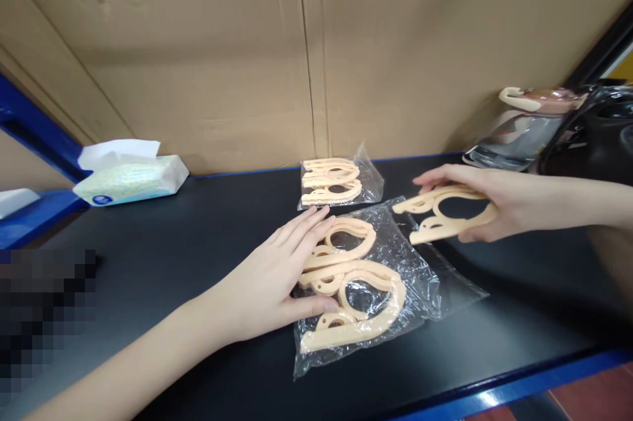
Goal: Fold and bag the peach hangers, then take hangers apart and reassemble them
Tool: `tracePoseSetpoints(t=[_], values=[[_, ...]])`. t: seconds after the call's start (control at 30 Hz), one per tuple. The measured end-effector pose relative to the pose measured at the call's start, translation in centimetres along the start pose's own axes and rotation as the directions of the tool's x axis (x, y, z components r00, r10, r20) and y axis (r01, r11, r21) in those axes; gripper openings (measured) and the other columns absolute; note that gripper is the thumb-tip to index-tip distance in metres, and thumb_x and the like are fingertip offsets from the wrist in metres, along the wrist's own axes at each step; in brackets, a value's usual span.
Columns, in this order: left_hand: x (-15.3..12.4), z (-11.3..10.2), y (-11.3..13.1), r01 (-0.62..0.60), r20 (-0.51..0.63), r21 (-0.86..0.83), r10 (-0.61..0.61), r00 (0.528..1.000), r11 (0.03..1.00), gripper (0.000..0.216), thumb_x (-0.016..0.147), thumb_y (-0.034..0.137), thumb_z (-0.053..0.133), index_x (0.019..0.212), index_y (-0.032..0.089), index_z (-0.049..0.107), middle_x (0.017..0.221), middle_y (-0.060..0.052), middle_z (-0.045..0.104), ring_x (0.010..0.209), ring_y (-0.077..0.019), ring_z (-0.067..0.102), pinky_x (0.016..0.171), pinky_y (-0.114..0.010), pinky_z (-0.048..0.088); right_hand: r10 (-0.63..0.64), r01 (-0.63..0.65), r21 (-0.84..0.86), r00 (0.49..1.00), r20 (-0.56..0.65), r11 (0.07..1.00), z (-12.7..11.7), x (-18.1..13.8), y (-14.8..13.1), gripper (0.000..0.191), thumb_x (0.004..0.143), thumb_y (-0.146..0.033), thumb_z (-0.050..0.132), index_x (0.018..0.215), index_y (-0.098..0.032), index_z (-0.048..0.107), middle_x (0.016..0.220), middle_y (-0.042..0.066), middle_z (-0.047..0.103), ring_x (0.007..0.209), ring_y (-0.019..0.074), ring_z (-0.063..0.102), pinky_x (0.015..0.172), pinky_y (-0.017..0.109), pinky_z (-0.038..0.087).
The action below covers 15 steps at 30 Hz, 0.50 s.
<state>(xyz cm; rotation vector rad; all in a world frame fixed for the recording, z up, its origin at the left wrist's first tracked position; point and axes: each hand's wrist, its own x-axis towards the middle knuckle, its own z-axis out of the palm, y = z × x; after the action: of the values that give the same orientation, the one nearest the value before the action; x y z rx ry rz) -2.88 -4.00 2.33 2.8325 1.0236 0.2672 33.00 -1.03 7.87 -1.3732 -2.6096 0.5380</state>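
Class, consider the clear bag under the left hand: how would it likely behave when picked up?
The clear bag would probably be floppy, since its film looks thin and wrinkled. The beige pieces inside seem stiff, judging by their firm curves, so that part may sag less. It is likely light for its size, given their wide openings.

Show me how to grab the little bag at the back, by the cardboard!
I'd pinch the back bag by its loose plastic corner, coming from above and the right. That end is slack and its corner pokes up, while the beige pieces sit toward the left. The left hand has its fingertips near the front edge, so that side looks crowded.
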Motion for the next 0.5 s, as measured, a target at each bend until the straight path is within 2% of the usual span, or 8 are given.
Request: tracePoseSetpoints(t=[0.07,0.13,0.33,0.5], values=[[0.0,0.1,0.0,0.003,0.016,-0.008,-0.003,1.000,1.000,0.090,0.083,0.067,0.047,0.149,0.018,0.010,0.157,-0.011,0.014,0.144,-0.0268,0.012,0.116,-0.046,0.023,-0.046,0.045,0.015,0.994,0.096,0.999,0.4,-0.1,-0.5,0.066,0.070,-0.031,0.070,0.130,-0.027,0.044,0.125,0.006,0.057,0.108,0.0266,0.058,0.089,0.035,0.050],[0.0,0.1,0.0,0.009,0.025,-0.011,-0.009,1.000,1.000,0.091,0.083,0.067,0.047,0.149,0.017,0.008,0.157,-0.012,0.014,0.144,-0.0274,0.012,0.116,-0.047,0.024,-0.078,0.073,0.041,0.988,0.132,0.997,0.9,-0.1,-0.9,0.064,0.070,-0.030,0.069,0.129,-0.026,0.045,0.124,0.006,0.057,0.108,0.0261,0.058,0.089,0.034,0.049],[-0.1,0.2,-0.1,0.032,0.057,-0.018,-0.030,0.998,0.999,0.092,0.083,0.068,0.046,0.150,0.018,0.007,0.157,-0.014,0.012,0.144,-0.0296,0.012,0.115,-0.047,0.023,-0.143,0.132,0.100,0.983,0.112,0.986,1.8,0.7,-2.2,0.062,0.070,-0.031,0.069,0.127,-0.025,0.046,0.124,0.005,0.056,0.110,0.0246,0.056,0.091,0.032,0.046],[-0.1,0.2,0.0,0.009,0.056,-0.028,-0.008,0.998,1.000,0.091,0.085,0.066,0.046,0.150,0.016,0.007,0.156,-0.017,0.015,0.143,-0.0317,0.016,0.113,-0.050,0.026,-0.176,0.159,0.164,0.980,0.096,0.974,3.0,1.4,-4.2,0.055,0.068,-0.025,0.068,0.120,-0.025,0.049,0.115,0.002,0.059,0.102,0.0215,0.058,0.085,0.030,0.048]])
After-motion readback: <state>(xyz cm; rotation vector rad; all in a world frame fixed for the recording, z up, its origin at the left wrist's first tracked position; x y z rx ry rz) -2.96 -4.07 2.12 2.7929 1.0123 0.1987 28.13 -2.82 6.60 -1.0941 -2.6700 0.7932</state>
